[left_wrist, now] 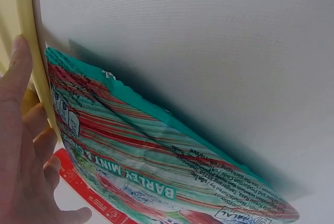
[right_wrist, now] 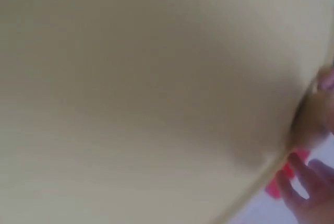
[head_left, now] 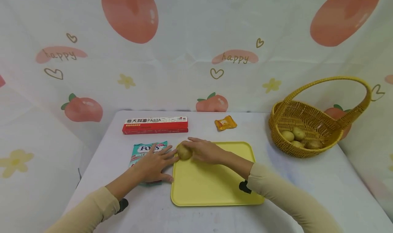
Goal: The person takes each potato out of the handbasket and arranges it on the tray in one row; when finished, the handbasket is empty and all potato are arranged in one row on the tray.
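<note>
A round, yellow-brown potato (head_left: 184,152) is at the far left corner of the yellow tray (head_left: 212,187). My right hand (head_left: 210,152) holds it from the right, thumb and fingers around it. In the right wrist view the potato (right_wrist: 312,122) is blurred at the right edge. With fingers spread, my left hand (head_left: 155,165) lies along the tray's left side, its fingertips at the rim close to the potato. Partly covered by that hand is a green Fox's mint candy bag (head_left: 139,151); the left wrist view shows the bag (left_wrist: 141,145) beside the tray rim.
A red and white pasta box (head_left: 155,126) stands behind the candy bag. Behind the tray sits a small orange wrapped packet (head_left: 225,123). At the right, a wicker basket (head_left: 302,112) with a tall handle holds several potatoes (head_left: 298,134). A printed cloth (head_left: 178,72) hangs behind the table.
</note>
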